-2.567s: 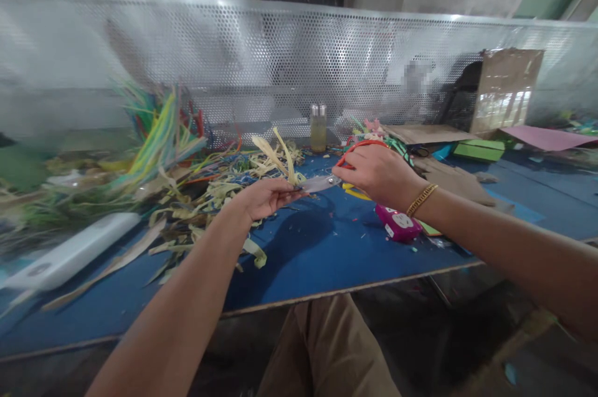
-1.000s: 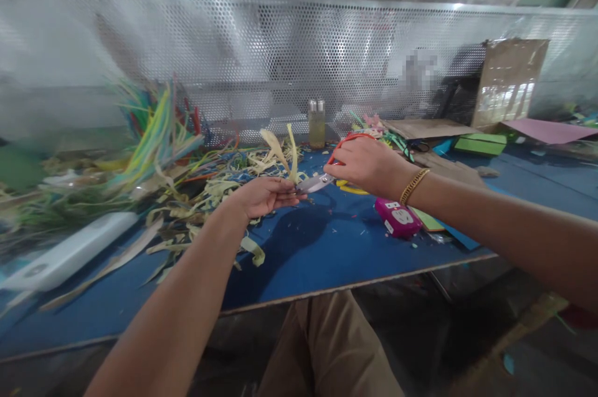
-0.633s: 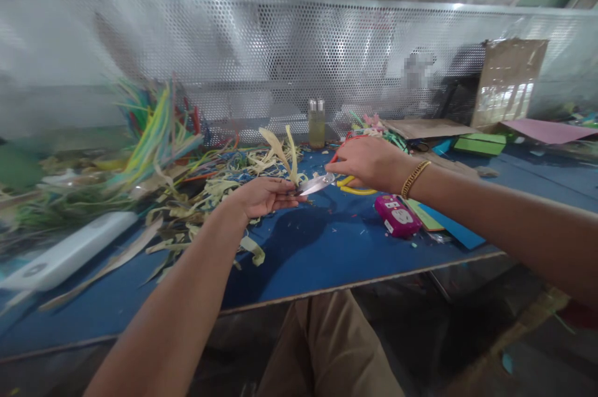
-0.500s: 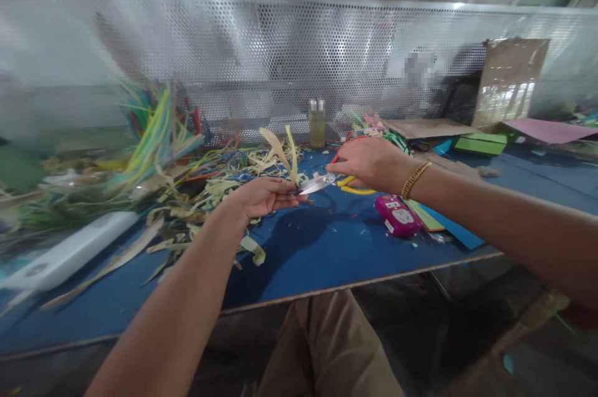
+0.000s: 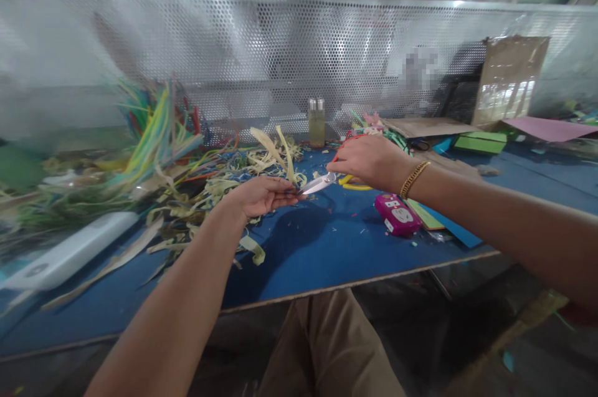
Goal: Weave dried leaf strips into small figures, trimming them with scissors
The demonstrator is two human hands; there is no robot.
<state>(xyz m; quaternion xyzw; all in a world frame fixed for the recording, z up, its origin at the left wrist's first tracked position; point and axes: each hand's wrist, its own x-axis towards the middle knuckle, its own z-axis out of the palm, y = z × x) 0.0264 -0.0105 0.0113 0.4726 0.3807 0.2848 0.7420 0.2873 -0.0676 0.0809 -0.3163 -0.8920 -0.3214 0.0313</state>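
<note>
My right hand [image 5: 362,159] is closed on scissors [image 5: 318,184] with a red and a yellow handle loop. Their silver blades point left, tips at the fingertips of my left hand [image 5: 267,196]. That hand pinches the lower end of a pale yellow-green dried strip [image 5: 287,157], whose two flat ends stand up and spread apart above the fingers. In this view the blades look nearly closed; whether they touch the strip is hidden by the fingers. Under my left arm and beyond it lies a heap of curled pale strips [image 5: 219,188] on the blue table [image 5: 299,260].
A magenta box [image 5: 397,215] sits right of centre by blue and yellow-green paper sheets [image 5: 448,229]. A glass bottle [image 5: 316,124] stands before the perforated metal screen [image 5: 289,54]. At left are a white oblong device [image 5: 79,247] and a bundle of coloured strands [image 5: 154,123].
The strip's upper ends have tilted slightly left. The scissor blades look drawn closer together, and the yellow handle sits nearer my right hand. Both hands stay in nearly the same place.
</note>
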